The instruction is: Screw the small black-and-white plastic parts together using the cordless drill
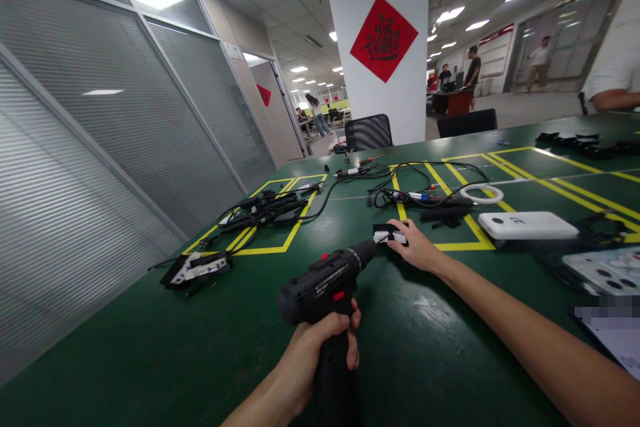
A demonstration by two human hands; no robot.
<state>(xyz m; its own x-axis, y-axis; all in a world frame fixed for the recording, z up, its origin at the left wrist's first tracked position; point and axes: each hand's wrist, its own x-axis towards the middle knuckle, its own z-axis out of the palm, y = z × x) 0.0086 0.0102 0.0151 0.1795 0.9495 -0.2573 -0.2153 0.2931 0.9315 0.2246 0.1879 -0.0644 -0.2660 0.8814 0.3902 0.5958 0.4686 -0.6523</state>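
A black cordless drill [325,287] with red buttons is gripped by its handle in my left hand [305,353], fingers wrapped around it. Its chuck points forward and right, with the bit's tip at a small black-and-white part [384,235] on the green table. Whether the bit touches a screw there cannot be made out. My right hand [413,243] is closed over the right end of that part, pressing it against the tabletop. Off to the left lies another white-and-black part [200,270].
Tangled black cables [265,210] lie left, with more cables and tools [425,197] beyond my right hand. A white ring [481,195], a white power-bank-like device [527,225] and a phone [605,267] are on the right. Yellow tape [260,251] marks the table [200,340].
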